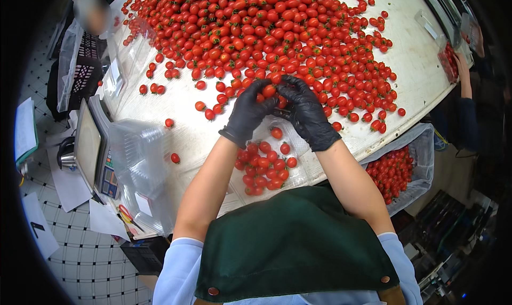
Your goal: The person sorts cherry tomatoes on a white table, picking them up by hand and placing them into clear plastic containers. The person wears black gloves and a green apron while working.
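Note:
Both my hands wear black gloves and meet at the near edge of a large heap of cherry tomatoes (256, 33). My left hand (251, 108) is curled on cherry tomatoes (269, 91), its fingertips close to those of my right hand. My right hand (306, 111) curves around the other side, with tomatoes between the two; its fingers are partly bent, and how firmly they grip does not show. Just below the hands, in front of my green apron, a clear plastic clamshell container (300, 173) lies open with a layer of cherry tomatoes in it.
Nested clear containers (140, 157) stand at the left beside a weighing scale (90, 145) and scissors (126, 214). A lined crate of tomatoes (416, 177) stands below the table's right edge. Another person's hand (463, 71) holds a filled container at the far right; a person is at upper left.

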The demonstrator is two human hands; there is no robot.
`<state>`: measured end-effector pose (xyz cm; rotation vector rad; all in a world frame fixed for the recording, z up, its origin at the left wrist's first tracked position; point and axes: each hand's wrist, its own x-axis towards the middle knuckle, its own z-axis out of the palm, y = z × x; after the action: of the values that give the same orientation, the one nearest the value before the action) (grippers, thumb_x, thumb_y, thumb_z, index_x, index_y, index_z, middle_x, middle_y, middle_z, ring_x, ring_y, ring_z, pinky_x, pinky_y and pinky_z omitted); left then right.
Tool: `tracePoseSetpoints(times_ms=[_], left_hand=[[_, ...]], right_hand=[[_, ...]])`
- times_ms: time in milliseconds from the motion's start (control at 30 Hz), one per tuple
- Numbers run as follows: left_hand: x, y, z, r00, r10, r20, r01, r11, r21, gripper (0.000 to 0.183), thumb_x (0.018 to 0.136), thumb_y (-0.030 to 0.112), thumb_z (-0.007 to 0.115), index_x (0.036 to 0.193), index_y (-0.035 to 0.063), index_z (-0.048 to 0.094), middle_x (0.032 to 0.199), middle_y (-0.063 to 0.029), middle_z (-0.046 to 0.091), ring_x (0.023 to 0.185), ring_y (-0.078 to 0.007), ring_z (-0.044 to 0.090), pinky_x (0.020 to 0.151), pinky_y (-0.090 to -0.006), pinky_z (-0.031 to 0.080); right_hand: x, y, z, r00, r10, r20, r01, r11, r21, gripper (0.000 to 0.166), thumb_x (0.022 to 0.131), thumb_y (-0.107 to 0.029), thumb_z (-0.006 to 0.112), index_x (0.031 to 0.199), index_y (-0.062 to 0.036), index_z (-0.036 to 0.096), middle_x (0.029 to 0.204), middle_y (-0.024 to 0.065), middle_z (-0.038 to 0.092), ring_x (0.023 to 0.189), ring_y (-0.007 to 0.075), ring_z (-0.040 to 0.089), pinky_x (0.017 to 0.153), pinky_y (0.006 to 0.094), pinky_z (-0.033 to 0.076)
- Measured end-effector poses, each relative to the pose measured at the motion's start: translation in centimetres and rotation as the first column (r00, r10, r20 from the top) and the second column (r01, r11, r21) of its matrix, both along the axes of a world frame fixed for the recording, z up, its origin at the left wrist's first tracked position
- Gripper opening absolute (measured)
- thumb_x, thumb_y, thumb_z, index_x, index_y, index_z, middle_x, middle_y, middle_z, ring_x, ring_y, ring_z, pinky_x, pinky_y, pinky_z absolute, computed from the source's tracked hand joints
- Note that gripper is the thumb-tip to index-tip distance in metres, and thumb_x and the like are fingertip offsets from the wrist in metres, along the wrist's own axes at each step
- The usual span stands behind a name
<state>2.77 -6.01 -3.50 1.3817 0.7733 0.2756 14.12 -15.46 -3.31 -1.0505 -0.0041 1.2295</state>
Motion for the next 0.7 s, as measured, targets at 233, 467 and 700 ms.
tracePoseSetpoints(times_ms=[233, 467, 700], left_hand=[[-5.1, -5.6, 6.1, 0.994, -0.071, -0.085, 0.105, 0.851, 0.515, 0.034, 0.08, 0.006, 0.063, 0.113, 0.0072, 0.056, 0.1, -0.0145, 0.06, 0.09, -0.0297, 0.061, 0.076, -0.0353, 0.049], [-10.3, -8.8, 6.4, 0.904, -0.328, -0.274, 0.415, 0.828, 0.377, 0.042, 0.08, 0.005, 0.059, 0.121, 0.0057, 0.049, 0.119, -0.0173, 0.054, 0.111, -0.0348, 0.05, 0.094, -0.0397, 0.041], [-10.9, -3.5, 4.9, 0.965, -0.052, -0.256, 0.198, 0.784, 0.589, 0.033, 0.078, 0.006, 0.064, 0.11, 0.0056, 0.057, 0.108, -0.0141, 0.059, 0.094, -0.0278, 0.059, 0.079, -0.0371, 0.048]], right_hand=[[-2.2, -5.0, 5.4, 0.912, 0.302, 0.277, -0.325, 0.945, 0.037, 0.045, 0.083, -0.008, 0.066, 0.121, -0.0037, 0.043, 0.101, 0.0052, 0.055, 0.095, 0.0117, 0.053, 0.081, 0.027, 0.048], [-5.3, -7.8, 2.0, 0.813, 0.471, 0.343, -0.458, 0.88, -0.122, 0.033, 0.082, -0.011, 0.067, 0.112, -0.0076, 0.052, 0.104, 0.0038, 0.055, 0.101, 0.0123, 0.052, 0.087, 0.0285, 0.044], [-5.6, -9.1, 3.7, 0.531, 0.49, 0.691, -0.525, 0.83, -0.186, 0.026, 0.081, -0.012, 0.067, 0.103, -0.001, 0.057, 0.096, 0.0084, 0.06, 0.09, 0.0138, 0.057, 0.083, 0.0299, 0.046]])
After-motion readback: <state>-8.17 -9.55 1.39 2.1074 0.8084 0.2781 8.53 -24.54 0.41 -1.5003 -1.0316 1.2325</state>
